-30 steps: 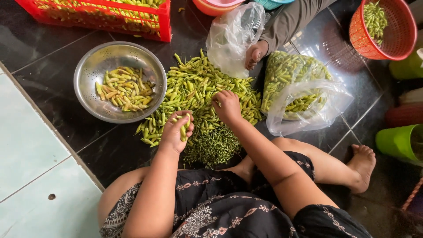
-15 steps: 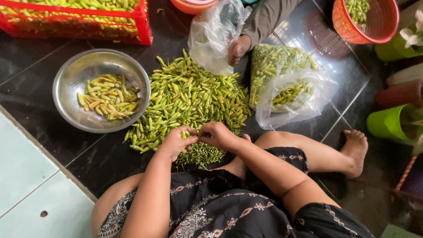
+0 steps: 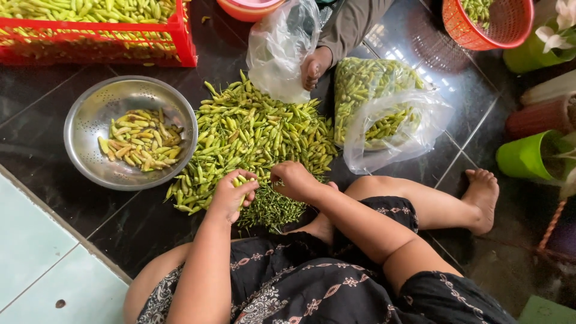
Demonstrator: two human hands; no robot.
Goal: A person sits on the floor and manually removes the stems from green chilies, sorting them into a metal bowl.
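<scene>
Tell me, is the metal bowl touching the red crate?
Apart. The head view shows a strip of dark floor between the metal bowl's upper rim and the red crate's lower edge.

Bright, sharp — glare on floor tiles (image 3: 414, 42)

To my left on the dark tiled floor (image 3: 150, 234) sits a round metal colander (image 3: 90, 129) with some yellow-green chillies lying in it, and beyond it stands a red plastic crate (image 3: 180, 36) packed full of chillies. Across from me another person's hand (image 3: 312, 69) rests against a crumpled clear plastic bag (image 3: 279, 48), and just right of it a second clear bag (image 3: 390, 120) lies open, stuffed with chillies. Up in the far right corner I see an orange mesh basket (image 3: 510, 27), with a bright green pot (image 3: 525, 159) nearer along the right edge.
</scene>
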